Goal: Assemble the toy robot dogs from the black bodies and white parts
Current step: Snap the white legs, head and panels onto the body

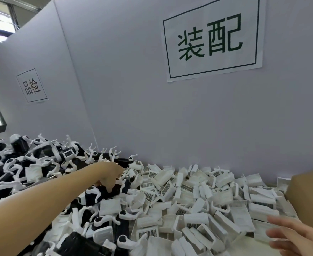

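White partition panels (133,89) back the bench, with a small paper sign reading 品检 (31,85) on the left panel and a larger one reading 装配 (213,37) further right. At far left lies a tangled heap of black toy dog bodies with white plastic legs (28,163), limbs sticking up at all angles. The left hand (109,177) reaches into the boundary of the two piles, fingers curled down onto a black body with white legs (100,194), apparently gripping it, though the fingertips are hidden. The legs seem interlocked with neighbours, so lifting could drag other pieces along or spill them. To the right spreads a loose pile of white plastic shell parts with grid vents (198,196), easily shifted. The right hand (290,235) hovers with fingers spread, holding nothing, below a brown cardboard box (311,191).
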A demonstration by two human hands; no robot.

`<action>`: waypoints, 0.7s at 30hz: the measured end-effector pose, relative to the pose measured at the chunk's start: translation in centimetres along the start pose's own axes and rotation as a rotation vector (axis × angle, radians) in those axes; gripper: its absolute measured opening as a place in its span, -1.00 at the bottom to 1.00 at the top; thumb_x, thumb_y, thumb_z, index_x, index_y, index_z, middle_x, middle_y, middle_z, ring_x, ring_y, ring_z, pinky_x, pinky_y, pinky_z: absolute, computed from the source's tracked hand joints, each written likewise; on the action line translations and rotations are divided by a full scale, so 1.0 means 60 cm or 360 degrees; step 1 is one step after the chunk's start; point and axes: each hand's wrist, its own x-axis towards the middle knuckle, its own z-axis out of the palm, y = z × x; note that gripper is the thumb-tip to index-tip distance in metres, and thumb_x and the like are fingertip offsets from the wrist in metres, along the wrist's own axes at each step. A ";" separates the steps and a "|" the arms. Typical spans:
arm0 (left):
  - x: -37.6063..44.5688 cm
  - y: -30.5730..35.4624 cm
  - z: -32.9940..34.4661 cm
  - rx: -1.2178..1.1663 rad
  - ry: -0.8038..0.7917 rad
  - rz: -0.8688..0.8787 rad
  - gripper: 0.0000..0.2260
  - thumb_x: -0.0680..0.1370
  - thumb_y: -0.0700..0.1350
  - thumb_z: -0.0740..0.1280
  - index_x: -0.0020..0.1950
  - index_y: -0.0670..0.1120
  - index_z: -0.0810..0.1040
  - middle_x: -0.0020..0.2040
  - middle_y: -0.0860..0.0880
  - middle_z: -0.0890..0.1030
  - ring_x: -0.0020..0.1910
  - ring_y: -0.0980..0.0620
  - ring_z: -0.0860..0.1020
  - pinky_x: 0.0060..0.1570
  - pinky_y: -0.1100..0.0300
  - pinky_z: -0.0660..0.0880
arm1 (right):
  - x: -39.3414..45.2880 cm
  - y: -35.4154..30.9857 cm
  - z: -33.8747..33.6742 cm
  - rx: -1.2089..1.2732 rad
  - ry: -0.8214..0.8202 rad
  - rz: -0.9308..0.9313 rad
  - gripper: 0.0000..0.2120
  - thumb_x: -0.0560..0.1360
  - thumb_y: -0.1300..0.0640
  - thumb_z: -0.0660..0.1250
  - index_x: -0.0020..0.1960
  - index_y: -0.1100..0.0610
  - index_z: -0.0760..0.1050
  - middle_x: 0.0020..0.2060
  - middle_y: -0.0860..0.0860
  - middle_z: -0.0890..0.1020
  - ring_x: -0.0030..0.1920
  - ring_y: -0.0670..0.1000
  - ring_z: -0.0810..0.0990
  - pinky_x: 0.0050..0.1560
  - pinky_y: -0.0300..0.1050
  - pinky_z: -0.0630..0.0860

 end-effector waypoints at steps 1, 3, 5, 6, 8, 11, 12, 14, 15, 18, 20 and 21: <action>-0.001 -0.003 -0.001 -0.0048 0.0023 0.0013 -0.45 0.54 -0.17 0.46 0.46 -0.16 0.31 0.33 -0.17 0.49 -0.20 -0.08 0.54 -0.27 0.15 0.51 | 0.001 0.001 -0.002 0.0023 -0.0003 0.0019 -0.75 0.63 0.44 0.16 -0.03 0.37 0.62 -0.16 0.32 0.64 -0.24 0.27 0.59 -0.26 0.01 0.36; -0.008 -0.010 -0.010 -0.0077 0.0078 0.0028 -0.51 0.51 -0.13 0.48 0.36 -0.17 0.37 0.25 -0.14 0.52 -0.06 -0.09 0.50 -0.13 0.10 0.47 | 0.002 0.001 -0.004 0.0050 -0.0026 0.0060 -0.74 0.64 0.43 0.16 -0.03 0.36 0.62 -0.17 0.31 0.64 -0.25 0.27 0.60 -0.26 0.01 0.37; -0.018 -0.011 -0.021 -0.0116 0.0207 0.0040 -0.70 0.51 -0.11 0.46 0.13 -0.17 0.43 0.01 -0.08 0.53 -0.10 -0.06 0.45 -0.16 0.13 0.40 | 0.004 0.002 -0.009 0.0040 -0.0024 0.0063 -0.73 0.63 0.43 0.16 -0.04 0.35 0.63 -0.19 0.31 0.66 -0.31 0.26 0.64 -0.26 0.00 0.40; -0.022 -0.008 -0.026 -0.0172 0.0326 0.0048 -0.77 0.51 -0.11 0.44 0.00 -0.15 0.42 -0.11 -0.05 0.49 -0.16 -0.06 0.43 -0.22 0.14 0.37 | 0.005 0.002 -0.010 0.0046 -0.0022 0.0045 -0.74 0.63 0.44 0.17 -0.04 0.34 0.64 -0.19 0.31 0.66 -0.35 0.27 0.66 -0.26 0.01 0.42; -0.033 0.004 -0.034 -0.0376 0.0656 0.0049 -0.77 0.49 -0.07 0.43 -0.11 -0.14 0.41 -0.22 -0.05 0.46 -0.26 -0.05 0.40 -0.29 0.14 0.34 | 0.007 0.005 -0.011 0.0077 -0.0036 0.0036 -0.77 0.61 0.43 0.21 -0.04 0.35 0.65 -0.19 0.32 0.67 -0.41 0.28 0.66 -0.28 -0.01 0.47; -0.068 0.048 -0.046 -0.0779 0.1133 0.0100 -0.74 0.48 -0.02 0.42 -0.22 -0.14 0.42 -0.33 -0.03 0.46 -0.36 -0.02 0.39 -0.36 0.19 0.30 | 0.007 0.007 -0.015 0.0141 -0.0063 0.0067 -0.81 0.59 0.39 0.26 -0.06 0.37 0.65 -0.30 0.31 0.68 -0.50 0.23 0.65 -0.41 -0.05 0.54; -0.082 0.070 -0.050 -0.0888 0.1260 0.0177 -0.75 0.48 -0.03 0.41 -0.26 -0.12 0.41 -0.34 -0.01 0.45 -0.38 0.01 0.38 -0.39 0.22 0.28 | 0.006 0.007 -0.016 0.0156 -0.0063 0.0067 -0.81 0.60 0.38 0.25 -0.05 0.37 0.64 -0.34 0.29 0.68 -0.52 0.21 0.64 -0.50 -0.08 0.54; -0.114 0.123 -0.057 -0.1085 0.1420 0.0341 -0.78 0.51 -0.06 0.38 -0.24 -0.05 0.38 -0.27 0.03 0.45 -0.34 0.12 0.37 -0.38 0.30 0.23 | 0.003 0.008 -0.014 0.0113 -0.0035 0.0010 -0.79 0.62 0.38 0.23 -0.04 0.36 0.63 -0.36 0.25 0.69 -0.53 0.18 0.64 -0.48 -0.10 0.53; -0.129 0.152 -0.058 -0.1193 0.1471 0.0421 -0.82 0.53 -0.06 0.37 -0.17 -0.03 0.38 -0.18 0.05 0.44 -0.28 0.17 0.36 -0.34 0.32 0.24 | 0.002 0.005 -0.013 0.0074 -0.0004 -0.0032 -0.78 0.62 0.39 0.23 -0.05 0.35 0.65 -0.34 0.24 0.70 -0.51 0.17 0.65 -0.37 -0.07 0.50; -0.162 0.244 -0.044 -0.1562 0.1672 0.0619 -0.84 0.61 -0.04 0.30 0.13 -0.03 0.40 -0.02 0.08 0.43 -0.16 0.22 0.42 -0.24 0.36 0.36 | -0.003 -0.005 -0.001 -0.0039 0.0118 -0.0147 -0.77 0.63 0.36 0.25 -0.04 0.32 0.69 -0.28 0.23 0.72 -0.37 0.24 0.65 -0.25 -0.01 0.42; -0.179 0.307 -0.032 -0.1856 0.1747 0.0751 -0.82 0.64 -0.05 0.27 0.23 -0.01 0.40 -0.08 0.06 0.50 -0.23 0.13 0.49 -0.29 0.29 0.40 | -0.010 -0.011 0.002 -0.0028 0.0093 -0.0175 -0.76 0.63 0.36 0.24 -0.05 0.32 0.68 -0.29 0.23 0.71 -0.30 0.23 0.61 -0.26 0.00 0.39; -0.184 0.337 -0.028 -0.1973 0.1756 0.0806 -0.81 0.65 -0.05 0.26 0.26 0.02 0.39 -0.14 0.05 0.51 -0.29 0.11 0.49 -0.33 0.27 0.37 | -0.012 -0.014 0.002 -0.0006 0.0088 -0.0174 -0.76 0.63 0.37 0.24 -0.06 0.33 0.67 -0.30 0.24 0.70 -0.29 0.22 0.59 -0.26 0.00 0.37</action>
